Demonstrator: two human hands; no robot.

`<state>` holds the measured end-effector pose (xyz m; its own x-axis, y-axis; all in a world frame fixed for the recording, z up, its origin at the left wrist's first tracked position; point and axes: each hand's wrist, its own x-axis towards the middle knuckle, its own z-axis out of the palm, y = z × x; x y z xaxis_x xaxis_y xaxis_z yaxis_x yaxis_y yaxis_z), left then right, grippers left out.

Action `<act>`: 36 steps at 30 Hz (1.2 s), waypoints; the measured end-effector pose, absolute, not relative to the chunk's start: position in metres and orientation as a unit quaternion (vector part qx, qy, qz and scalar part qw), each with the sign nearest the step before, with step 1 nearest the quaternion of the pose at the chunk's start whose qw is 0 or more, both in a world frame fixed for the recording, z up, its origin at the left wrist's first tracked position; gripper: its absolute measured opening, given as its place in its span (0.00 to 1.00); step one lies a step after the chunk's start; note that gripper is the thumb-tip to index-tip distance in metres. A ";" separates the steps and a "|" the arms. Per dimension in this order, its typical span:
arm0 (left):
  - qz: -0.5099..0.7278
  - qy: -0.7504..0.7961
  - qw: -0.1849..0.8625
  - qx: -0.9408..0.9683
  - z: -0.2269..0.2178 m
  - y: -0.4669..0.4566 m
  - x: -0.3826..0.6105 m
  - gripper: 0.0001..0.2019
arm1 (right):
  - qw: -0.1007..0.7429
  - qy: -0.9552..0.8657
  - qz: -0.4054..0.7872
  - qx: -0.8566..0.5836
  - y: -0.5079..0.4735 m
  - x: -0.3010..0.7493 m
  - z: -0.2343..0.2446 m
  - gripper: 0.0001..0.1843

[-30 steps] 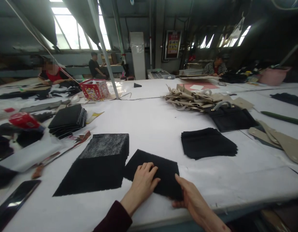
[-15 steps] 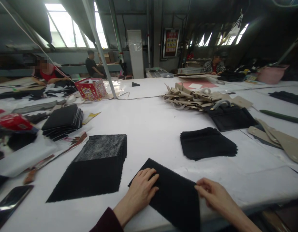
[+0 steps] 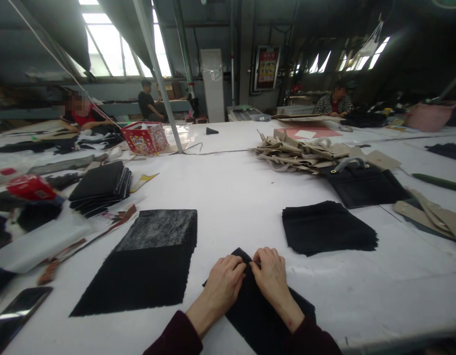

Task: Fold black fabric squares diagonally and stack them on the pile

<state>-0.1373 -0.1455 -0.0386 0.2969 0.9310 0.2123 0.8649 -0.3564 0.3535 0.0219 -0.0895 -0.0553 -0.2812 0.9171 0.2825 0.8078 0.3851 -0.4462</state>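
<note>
Head view, white cutting table (image 3: 231, 192), large workshop.

- Left hand (image 3: 224, 278): palm down on a black fabric piece (image 3: 259, 318), fingers close together and slightly bent, pressing on the cloth without gripping it. Dark red sleeve at the wrist.
- Right hand (image 3: 271, 276): just beside the left, the fingertips of the two hands meeting. Its fingers are curled down over the far corner of the same piece. Cannot tell whether the corner is pinched or only pressed.
- Black fabric piece: lies flat at the near table edge, at 6 o'clock in the view. It is turned cornerwise, with one corner pointing away at 12 o'clock under the fingertips. The near part runs out of view between the forearms.
- Tall stack of black fabric (image 3: 150, 261): at 9 to 10 o'clock from the hands, near but apart from the piece. Its top face looks greyish.
- Low pile of black fabric (image 3: 326, 228): at 2 o'clock from the hands, well apart, edges uneven.
- Black handbag (image 3: 364, 185): beyond that pile at 1 to 2 o'clock, lying flat, touching a heap of beige cut pieces (image 3: 298, 153).
- Slanted stack of black panels (image 3: 102, 185): at 10 o'clock, farther out.
- Red printed box (image 3: 144, 138): at 11 o'clock, beside a slanting metal pole.
- Phone (image 3: 17, 315): at 8 to 9 o'clock, by the near left edge, screen dark.
- Other people sit at the far tables, from 10 to 1 o'clock.
</note>
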 end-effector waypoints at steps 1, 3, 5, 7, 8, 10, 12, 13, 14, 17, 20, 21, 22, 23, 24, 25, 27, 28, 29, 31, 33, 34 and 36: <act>0.202 0.560 0.082 0.800 -0.041 -0.145 -0.138 0.10 | 0.260 -0.791 0.115 -0.542 -0.090 0.023 -0.056 0.06; 0.216 0.560 0.073 0.796 -0.044 -0.145 -0.138 0.09 | 0.279 -0.784 0.132 -0.539 -0.091 0.024 -0.057 0.05; 0.223 0.561 0.064 0.794 -0.046 -0.144 -0.138 0.09 | 0.299 -0.777 0.146 -0.534 -0.092 0.025 -0.058 0.09; 0.227 0.562 0.057 0.793 -0.046 -0.144 -0.139 0.10 | 0.308 -0.781 0.154 -0.520 -0.093 0.026 -0.061 0.11; 0.229 0.563 0.053 0.792 -0.046 -0.143 -0.139 0.10 | 0.310 -0.787 0.154 -0.510 -0.093 0.026 -0.062 0.10; 0.234 0.564 0.049 0.790 -0.046 -0.142 -0.139 0.11 | 0.310 -0.802 0.146 -0.489 -0.095 0.026 -0.066 0.10; 0.235 0.565 0.045 0.789 -0.046 -0.141 -0.139 0.11 | 0.312 -0.815 0.123 -0.473 -0.096 0.027 -0.069 0.12; 0.235 0.567 0.042 0.789 -0.047 -0.141 -0.139 0.10 | 0.313 -0.821 0.109 -0.465 -0.098 0.027 -0.070 0.13; 0.234 0.568 0.040 0.788 -0.047 -0.140 -0.139 0.10 | 0.314 -0.827 0.095 -0.457 -0.099 0.028 -0.071 0.14; 0.233 0.572 0.038 0.786 -0.050 -0.140 -0.139 0.12 | 0.312 -0.843 0.064 -0.434 -0.103 0.028 -0.073 0.15; 0.234 0.576 0.038 0.782 -0.054 -0.141 -0.140 0.16 | 0.298 -0.858 0.045 -0.415 -0.105 0.027 -0.074 0.17; 0.231 0.577 0.037 0.783 -0.054 -0.141 -0.140 0.17 | 0.293 -0.863 0.039 -0.409 -0.106 0.027 -0.074 0.17; 0.227 0.576 0.036 0.784 -0.055 -0.141 -0.141 0.19 | 0.290 -0.867 0.032 -0.403 -0.106 0.026 -0.074 0.17; 0.221 0.576 0.034 0.787 -0.055 -0.141 -0.141 0.20 | 0.290 -0.870 0.025 -0.398 -0.106 0.026 -0.074 0.18; 0.214 0.575 0.032 0.789 -0.055 -0.141 -0.140 0.21 | 0.291 -0.872 0.017 -0.392 -0.106 0.026 -0.075 0.18; 0.208 0.575 0.031 0.790 -0.056 -0.141 -0.140 0.22 | 0.294 -0.874 0.009 -0.388 -0.106 0.025 -0.075 0.18; 0.201 0.579 0.027 0.789 -0.056 -0.140 -0.141 0.23 | 0.299 -0.874 -0.005 -0.382 -0.106 0.025 -0.076 0.18; 0.201 0.583 0.025 0.787 -0.057 -0.139 -0.141 0.23 | 0.299 -0.875 -0.008 -0.380 -0.106 0.025 -0.076 0.18; 0.201 0.586 0.024 0.785 -0.057 -0.139 -0.141 0.23 | 0.297 -0.877 -0.010 -0.379 -0.106 0.024 -0.076 0.18; 0.204 0.590 0.021 0.781 -0.058 -0.139 -0.141 0.22 | 0.291 -0.879 -0.011 -0.377 -0.106 0.024 -0.076 0.18; 0.206 0.592 0.019 0.779 -0.058 -0.139 -0.142 0.22 | 0.287 -0.881 -0.011 -0.376 -0.106 0.024 -0.075 0.18; 0.207 0.592 0.019 0.779 -0.058 -0.139 -0.142 0.22 | 0.286 -0.881 -0.010 -0.376 -0.106 0.024 -0.075 0.18; 0.210 0.593 0.018 0.777 -0.058 -0.139 -0.141 0.22 | 0.286 -0.882 -0.009 -0.373 -0.105 0.024 -0.073 0.18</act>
<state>-0.1415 -0.1386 -0.0582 0.2079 0.9296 0.3044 0.9143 -0.2953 0.2774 0.0240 -0.1055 -0.0734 -0.5575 0.6531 0.5125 0.6637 0.7215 -0.1974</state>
